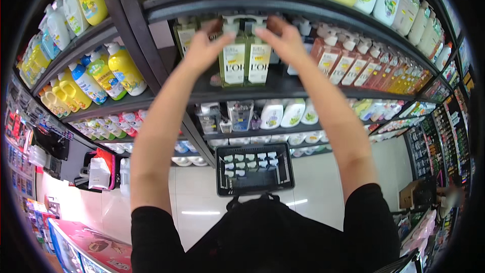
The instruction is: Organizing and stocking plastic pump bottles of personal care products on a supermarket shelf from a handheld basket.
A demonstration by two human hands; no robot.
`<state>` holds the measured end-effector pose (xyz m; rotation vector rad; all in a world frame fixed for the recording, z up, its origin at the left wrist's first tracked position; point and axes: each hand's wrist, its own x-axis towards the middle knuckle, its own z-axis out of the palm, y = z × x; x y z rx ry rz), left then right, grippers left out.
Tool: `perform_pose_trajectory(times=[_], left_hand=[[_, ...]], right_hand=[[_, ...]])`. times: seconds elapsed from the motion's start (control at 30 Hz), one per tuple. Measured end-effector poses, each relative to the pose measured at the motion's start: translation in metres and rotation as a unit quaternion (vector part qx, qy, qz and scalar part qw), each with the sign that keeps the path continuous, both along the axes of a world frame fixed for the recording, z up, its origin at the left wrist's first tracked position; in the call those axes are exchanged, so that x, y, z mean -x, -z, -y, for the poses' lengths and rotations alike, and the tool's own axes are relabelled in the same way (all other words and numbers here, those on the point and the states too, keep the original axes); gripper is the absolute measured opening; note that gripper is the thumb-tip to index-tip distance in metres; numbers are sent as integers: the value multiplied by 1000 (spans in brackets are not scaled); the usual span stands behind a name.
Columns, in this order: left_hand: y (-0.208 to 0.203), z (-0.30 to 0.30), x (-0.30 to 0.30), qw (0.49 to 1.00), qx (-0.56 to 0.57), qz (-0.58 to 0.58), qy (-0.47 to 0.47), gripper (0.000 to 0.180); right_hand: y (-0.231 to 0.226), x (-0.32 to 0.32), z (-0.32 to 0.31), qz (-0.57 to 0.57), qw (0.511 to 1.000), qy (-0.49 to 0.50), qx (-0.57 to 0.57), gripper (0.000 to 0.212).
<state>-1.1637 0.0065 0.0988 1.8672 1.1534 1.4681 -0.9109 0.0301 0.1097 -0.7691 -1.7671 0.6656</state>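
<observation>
Two square green-tinted pump bottles with white labels, a left bottle (pixel 234 63) and a right bottle (pixel 259 63), stand upright side by side on a dark shelf. My left hand (pixel 206 45) grips the left bottle near its neck, the thumb in front by the white pump. On the other side my right hand (pixel 284 41) holds the right bottle the same way. The fingertips of both hands are blurred and partly hidden behind the bottles. A similar green bottle (pixel 185 35) stands left of my left hand. Pink pump bottles (pixel 328 55) line the shelf to the right.
A black basket (pixel 255 192) with several white-topped pump bottles in it sits on the tiled floor below. Above my hands runs the upper shelf edge (pixel 227 4), holding large yellow-green bottles. A dark upright post (pixel 139 35) stands to the left. White bottles (pixel 293 114) fill the lower shelf.
</observation>
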Motion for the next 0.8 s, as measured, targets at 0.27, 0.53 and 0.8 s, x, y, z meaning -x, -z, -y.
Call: perform_pose_trajectory(times=[0.27,0.53,0.8], left_hand=[[-85,14,-12,979,149,-137,10,81],[-95,0,-5,939,132,-316,33,81],[-90,22,-1,927,62,-366,-52,88]], right_hand=[[-70,4,8,223,970,76,57,89],[-79,4,-6,421,902,100,-7,92],[-74,-8,17,359,931,50,-41,75]])
